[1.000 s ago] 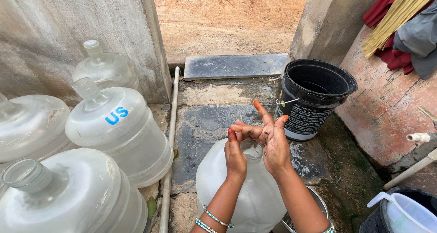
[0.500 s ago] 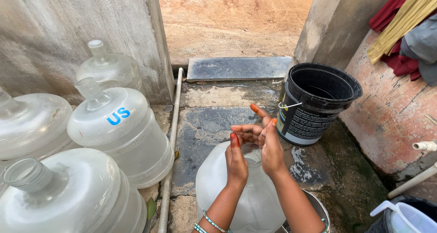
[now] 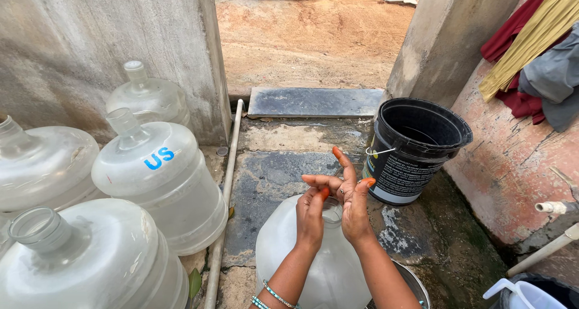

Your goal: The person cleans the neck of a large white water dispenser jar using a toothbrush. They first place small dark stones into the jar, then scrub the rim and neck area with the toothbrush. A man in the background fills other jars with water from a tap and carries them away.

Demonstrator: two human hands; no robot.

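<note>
Both hands are at the jug (image 3: pixel 313 267) mouth. Left hand (image 3: pixel 310 215) pinches the rim, right hand (image 3: pixel 354 203) is open. Bucket (image 3: pixel 416 149) at 2 o'clock.

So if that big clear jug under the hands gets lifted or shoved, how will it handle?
The jug looks like thin translucent plastic, so probably stiff yet slightly springy. Its rounded, wet-looking wall may be slippery. Both hands, left and right, are at its neck; I can't tell how full or heavy it is.
</note>
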